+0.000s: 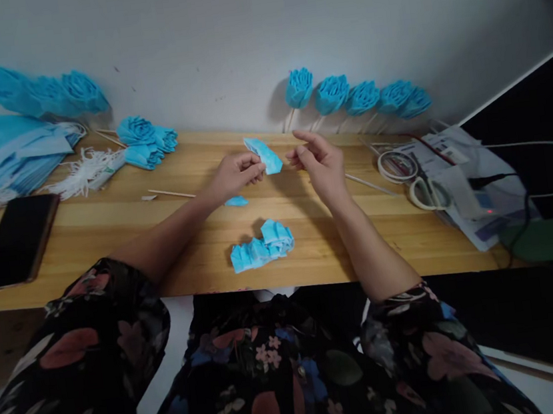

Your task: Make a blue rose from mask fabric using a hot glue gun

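Over the middle of the wooden table, my left hand point(238, 171) pinches a small folded piece of light blue fabric point(266, 155) between thumb and fingers. Just to its right is my right hand point(322, 164), its index finger raised apart from the others, with nothing visible in it; it appears not to touch the fabric. Nearer to me lies a pleated, partly curled blue strip point(261, 249). Another small blue piece point(236, 201) rests below my left hand. A thin wooden stick point(169, 193) runs partly behind my left wrist, and a pale stick point(372, 185) lies beyond my right one.
Several blue fabric flowers on sticks point(333, 94) lean against the wall, with more flowers point(140, 140) at left. Face masks point(8, 156), white cords point(87, 168) and a phone point(16, 240) occupy the left. At right are tape point(397, 166), scissors point(429, 193), cables and papers point(495, 160).
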The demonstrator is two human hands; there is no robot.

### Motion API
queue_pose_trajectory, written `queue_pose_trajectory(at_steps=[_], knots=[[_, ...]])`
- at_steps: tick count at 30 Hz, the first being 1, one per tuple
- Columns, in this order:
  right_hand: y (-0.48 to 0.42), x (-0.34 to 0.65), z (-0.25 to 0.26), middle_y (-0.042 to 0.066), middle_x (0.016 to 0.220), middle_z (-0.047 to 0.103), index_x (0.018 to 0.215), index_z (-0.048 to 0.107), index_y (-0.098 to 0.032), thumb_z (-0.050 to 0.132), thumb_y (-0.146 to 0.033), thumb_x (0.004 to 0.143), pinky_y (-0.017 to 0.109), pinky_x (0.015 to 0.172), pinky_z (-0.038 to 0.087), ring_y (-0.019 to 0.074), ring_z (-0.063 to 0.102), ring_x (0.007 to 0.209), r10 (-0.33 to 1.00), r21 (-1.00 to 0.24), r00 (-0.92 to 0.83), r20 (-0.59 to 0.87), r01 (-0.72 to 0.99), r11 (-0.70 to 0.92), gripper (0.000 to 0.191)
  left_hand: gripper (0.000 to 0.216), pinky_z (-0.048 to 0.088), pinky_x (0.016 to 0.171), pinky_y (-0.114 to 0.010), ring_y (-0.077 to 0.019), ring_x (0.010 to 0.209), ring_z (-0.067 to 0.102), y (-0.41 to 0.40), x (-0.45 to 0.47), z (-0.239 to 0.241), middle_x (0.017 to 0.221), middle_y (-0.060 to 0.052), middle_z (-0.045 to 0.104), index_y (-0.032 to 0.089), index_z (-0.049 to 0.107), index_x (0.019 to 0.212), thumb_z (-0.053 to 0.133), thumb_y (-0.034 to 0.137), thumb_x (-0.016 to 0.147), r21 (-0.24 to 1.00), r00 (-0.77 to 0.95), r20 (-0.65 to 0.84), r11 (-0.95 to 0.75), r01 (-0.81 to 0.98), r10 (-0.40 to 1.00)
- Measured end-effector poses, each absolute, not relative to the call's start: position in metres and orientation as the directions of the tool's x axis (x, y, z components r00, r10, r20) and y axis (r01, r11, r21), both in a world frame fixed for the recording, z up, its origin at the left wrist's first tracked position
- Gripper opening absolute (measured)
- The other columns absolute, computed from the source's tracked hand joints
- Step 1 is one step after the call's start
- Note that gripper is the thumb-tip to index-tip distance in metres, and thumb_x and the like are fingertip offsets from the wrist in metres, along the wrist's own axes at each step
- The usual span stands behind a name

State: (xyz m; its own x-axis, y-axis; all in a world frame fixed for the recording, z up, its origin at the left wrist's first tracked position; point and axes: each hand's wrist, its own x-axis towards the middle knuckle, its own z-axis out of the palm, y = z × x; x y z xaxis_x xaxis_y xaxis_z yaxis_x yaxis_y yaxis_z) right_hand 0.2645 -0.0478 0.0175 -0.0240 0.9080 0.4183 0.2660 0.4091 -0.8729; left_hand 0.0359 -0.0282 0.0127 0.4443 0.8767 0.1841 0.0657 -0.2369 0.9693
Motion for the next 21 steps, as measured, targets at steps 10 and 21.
queue_pose_trajectory(at_steps=[10, 21], knots=[[-0.097, 0.241, 0.079, 0.003, 0.102, 0.082, 0.134, 0.074, -0.026, 0.063, -0.044, 0.103, 0.033, 0.085, 0.059, 0.0176, 0.075, 0.091, 0.741, -0.735, -0.637, 0.213, 0.396, 0.551, 0.037, 0.026, 0.046, 0.065, -0.024, -0.0107, 0.064, 0.059, -0.024, 0.036, 0.008, 0.068, 0.001, 0.065, 0.016, 0.063, 0.075, 0.072, 0.035, 0.09, 0.964, 0.43, 0.208, -0.259, 0.063, 0.878], [-0.136, 0.246, 0.061, 0.01, 0.138, 0.076, 0.138, 0.072, -0.028, 0.084, -0.03, 0.089, 0.045, 0.109, 0.055, 0.0281, 0.07, 0.129, 0.537, -0.591, -0.839, -0.086, 0.477, 0.65, 0.05, 0.02, 0.049, 0.067, -0.026, -0.0104, 0.061, 0.059, -0.024, 0.034, 0.015, 0.068, 0.0, 0.067, 0.017, 0.063, 0.072, 0.071, 0.025, 0.09, 0.983, 0.412, 0.109, -0.159, 0.09, 0.905]])
